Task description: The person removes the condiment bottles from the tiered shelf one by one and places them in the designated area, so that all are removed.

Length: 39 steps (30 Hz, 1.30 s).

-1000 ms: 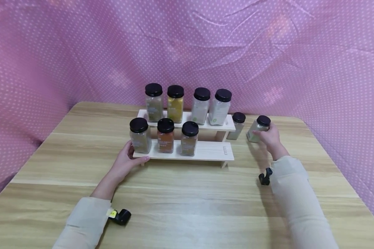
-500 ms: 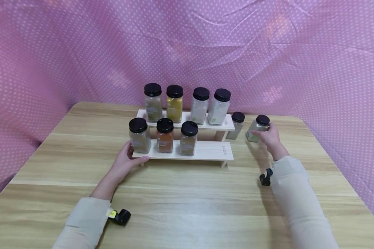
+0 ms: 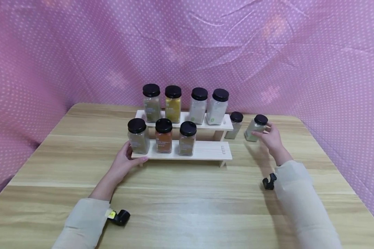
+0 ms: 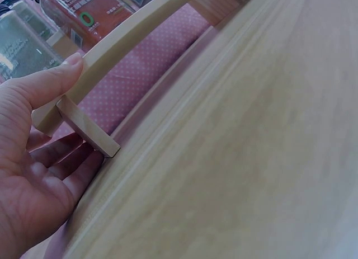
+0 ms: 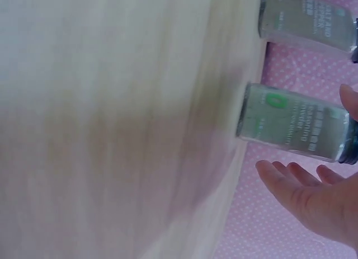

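A two-tier pale wooden spice rack point(image 3: 207, 150) stands on the table. My left hand point(image 3: 121, 163) grips the left end of its lower tier, thumb on the front edge and fingers around behind the leg point(image 4: 89, 127). To the right of the rack, a black-lidded spice jar point(image 3: 252, 132) with grey-green powder stands upright on the table. My right hand point(image 3: 272, 140) is around this jar with fingers spread; in the right wrist view, a gap shows between the fingers point(image 5: 285, 186) and the glass, and the thumb is by the lid end.
Another spice jar point(image 3: 233, 130) stands between the rack and the right-hand jar. The lower tier bears three jars, among them a red one point(image 3: 163, 142); several more, one yellow point(image 3: 173, 110), line the upper tier. A pink dotted curtain point(image 3: 187, 45) hangs behind the table point(image 3: 180, 204).
My right fingers have loosened and spread away from the jar, while the jar stays in place. The left hand keeps its hold on the rack. The head view has shifted slightly.
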{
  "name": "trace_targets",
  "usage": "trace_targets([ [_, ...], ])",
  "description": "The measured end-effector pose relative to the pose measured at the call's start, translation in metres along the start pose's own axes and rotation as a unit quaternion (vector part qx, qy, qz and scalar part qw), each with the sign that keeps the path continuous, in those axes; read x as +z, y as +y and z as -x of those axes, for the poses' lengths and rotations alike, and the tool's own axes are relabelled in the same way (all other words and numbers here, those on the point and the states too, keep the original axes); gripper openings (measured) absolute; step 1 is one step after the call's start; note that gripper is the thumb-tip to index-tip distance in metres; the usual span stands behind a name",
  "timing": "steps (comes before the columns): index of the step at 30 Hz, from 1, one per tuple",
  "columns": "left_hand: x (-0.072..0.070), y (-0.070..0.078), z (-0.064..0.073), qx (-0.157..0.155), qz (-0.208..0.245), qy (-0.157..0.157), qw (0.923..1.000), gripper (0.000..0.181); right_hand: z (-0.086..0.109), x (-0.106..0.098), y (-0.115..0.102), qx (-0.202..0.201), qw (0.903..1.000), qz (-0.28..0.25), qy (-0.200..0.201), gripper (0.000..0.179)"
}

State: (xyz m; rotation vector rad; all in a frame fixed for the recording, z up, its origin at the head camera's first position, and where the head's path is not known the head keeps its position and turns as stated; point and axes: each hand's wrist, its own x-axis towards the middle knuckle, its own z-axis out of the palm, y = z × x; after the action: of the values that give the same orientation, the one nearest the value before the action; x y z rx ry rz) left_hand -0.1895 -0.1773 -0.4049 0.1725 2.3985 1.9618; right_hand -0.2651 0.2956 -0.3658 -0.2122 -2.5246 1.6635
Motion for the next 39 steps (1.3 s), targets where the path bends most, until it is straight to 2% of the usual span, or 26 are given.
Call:
trace_targets([
  [3, 0.001, 0.000, 0.000, -0.003, -0.001, 0.000, 1.0000, 0.087, 0.002, -0.002, -0.001, -0.007, 1.0000, -0.004, 0.002, 0.085],
  [10, 0.000, 0.001, 0.000, 0.000, 0.002, -0.002, 1.0000, 0.087, 0.020, -0.001, -0.020, -0.015, 0.9999, 0.008, 0.002, 0.081],
  [15, -0.001, 0.000, -0.001, -0.002, -0.002, -0.001, 1.0000, 0.088, 0.027, -0.003, -0.024, -0.018, 0.9996, 0.020, -0.007, 0.085],
  [23, 0.000, -0.001, 0.000, -0.003, -0.002, 0.000, 1.0000, 0.088, 0.042, -0.003, -0.030, -0.033, 0.9994, 0.009, -0.006, 0.085],
  [32, 0.000, 0.000, 0.001, -0.002, 0.001, -0.002, 1.0000, 0.086, 0.056, 0.008, -0.039, -0.062, 0.9981, 0.001, 0.000, 0.082],
  [39, 0.000, 0.000, 0.001, -0.001, 0.003, -0.005, 1.0000, 0.087, 0.068, 0.017, -0.048, -0.085, 0.9961, -0.010, -0.023, 0.077],
])
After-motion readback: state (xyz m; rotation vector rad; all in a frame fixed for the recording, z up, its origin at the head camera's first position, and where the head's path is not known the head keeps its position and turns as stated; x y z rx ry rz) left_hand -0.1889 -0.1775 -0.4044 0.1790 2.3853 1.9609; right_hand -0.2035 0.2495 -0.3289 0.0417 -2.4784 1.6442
